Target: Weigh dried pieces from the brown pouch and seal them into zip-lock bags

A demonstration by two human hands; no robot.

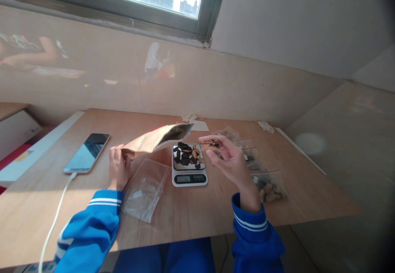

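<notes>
My left hand (119,167) is closed round the bottom of a brown paper pouch (157,139), held tilted with its open mouth over a small kitchen scale (189,178). Dark and tan dried pieces (187,154) lie on the scale's platform. My right hand (226,158) hovers just right of the scale, fingers curled, pinching a few dried pieces (212,143) at its fingertips. An empty clear zip bag (145,190) lies flat on the wooden table (197,215) between my left hand and the scale.
Several filled clear zip bags (265,184) with red seals lie in a row right of the scale. A phone (87,152) on a white cable (57,219) rests at the left. Crumpled paper scraps (265,126) sit by the wall; a white sheet (199,126) lies behind the scale.
</notes>
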